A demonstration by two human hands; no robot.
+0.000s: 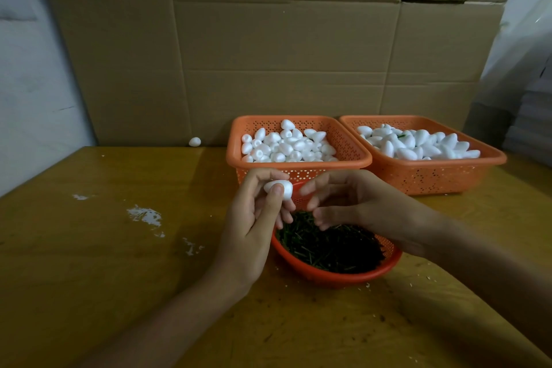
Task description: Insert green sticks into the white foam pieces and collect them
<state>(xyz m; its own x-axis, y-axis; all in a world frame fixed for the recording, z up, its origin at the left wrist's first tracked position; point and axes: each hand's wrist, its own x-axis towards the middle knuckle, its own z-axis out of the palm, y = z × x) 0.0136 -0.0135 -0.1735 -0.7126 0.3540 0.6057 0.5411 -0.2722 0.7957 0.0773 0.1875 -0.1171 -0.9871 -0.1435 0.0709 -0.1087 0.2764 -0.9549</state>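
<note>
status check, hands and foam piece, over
Left hand pinches a white foam piece. Right hand loosely curled over the green sticks, no stick seen in it. Nothing between hand and sticks.

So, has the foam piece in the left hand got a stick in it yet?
No stick shows: the left hand pinches a bare white foam piece; its underside is hidden.

- I saw dim, flat light, with only faint shadows under the baskets [298,163].
- The white foam [286,148] nearly blew out.
- Edges bowed, and the corners darkened and softened.
</note>
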